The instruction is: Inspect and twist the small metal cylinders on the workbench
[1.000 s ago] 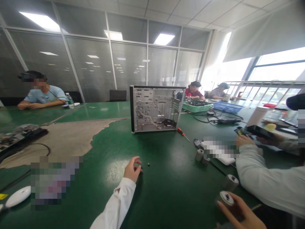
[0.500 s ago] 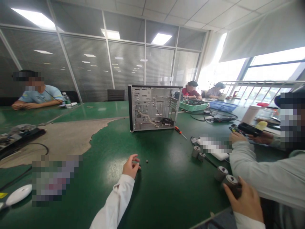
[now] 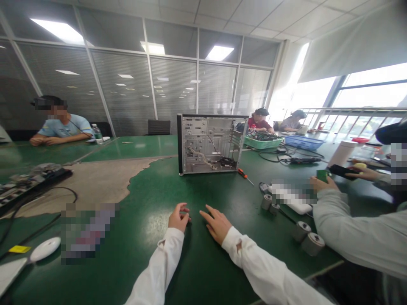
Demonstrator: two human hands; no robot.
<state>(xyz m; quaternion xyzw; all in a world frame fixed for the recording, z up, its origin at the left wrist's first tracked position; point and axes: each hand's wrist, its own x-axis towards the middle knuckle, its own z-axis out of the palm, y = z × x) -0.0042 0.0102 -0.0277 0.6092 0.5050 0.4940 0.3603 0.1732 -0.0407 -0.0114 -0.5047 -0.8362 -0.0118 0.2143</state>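
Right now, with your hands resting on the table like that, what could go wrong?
Two risks seem likely. The metal cylinders lie close to the co-worker's sleeve, so a bump might roll them across the table. The screwdriver lies loose beside the open computer case, with its wires exposed, so reaching forward with your right hand could knock the screwdriver or snag the wires.

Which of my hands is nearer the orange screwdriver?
Your right hand is nearer, on the table in front of the screwdriver and to its left. Your left hand is farther left, beyond your right hand.
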